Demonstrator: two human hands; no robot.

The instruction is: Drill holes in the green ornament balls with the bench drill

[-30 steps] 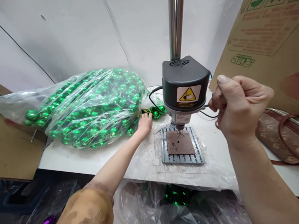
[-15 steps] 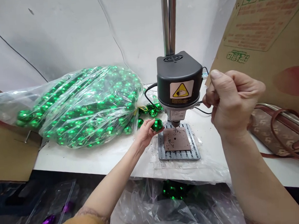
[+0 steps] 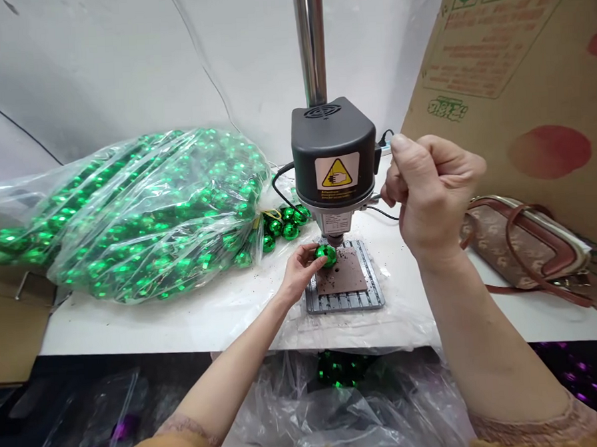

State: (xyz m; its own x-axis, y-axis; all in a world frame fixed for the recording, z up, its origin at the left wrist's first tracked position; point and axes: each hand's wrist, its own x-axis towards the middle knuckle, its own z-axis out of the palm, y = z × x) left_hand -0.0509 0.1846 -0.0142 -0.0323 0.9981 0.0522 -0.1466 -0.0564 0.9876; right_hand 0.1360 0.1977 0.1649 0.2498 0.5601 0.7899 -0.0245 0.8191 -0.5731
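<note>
Pinched in the fingers of my left hand [image 3: 300, 271] is a shiny green faceted ball [image 3: 326, 255], under the chuck [image 3: 335, 239] of a small bench drill press [image 3: 333, 141]. The ball is over the brown pad [image 3: 354, 276] on the slotted metal base [image 3: 375, 294]; whether it touches the pad or the drill bit I cannot tell. My right hand [image 3: 434, 193] is closed at the side of the drill head, wrapped round the end of its feed lever [image 3: 374, 199], most of which the fingers hide.
A big clear bag [image 3: 163, 217] of green balls lies at the left, with several loose balls [image 3: 289, 229] by its mouth. Cardboard boxes [image 3: 478, 127] flank the table [image 3: 183, 323]. A handbag [image 3: 524, 245] rests at the right. Below the edge hangs a plastic bag [image 3: 368, 413].
My left hand has carried the green ball from beside the drill press to under its chuck. The view has swung slightly right. My right hand stays on the lever.
</note>
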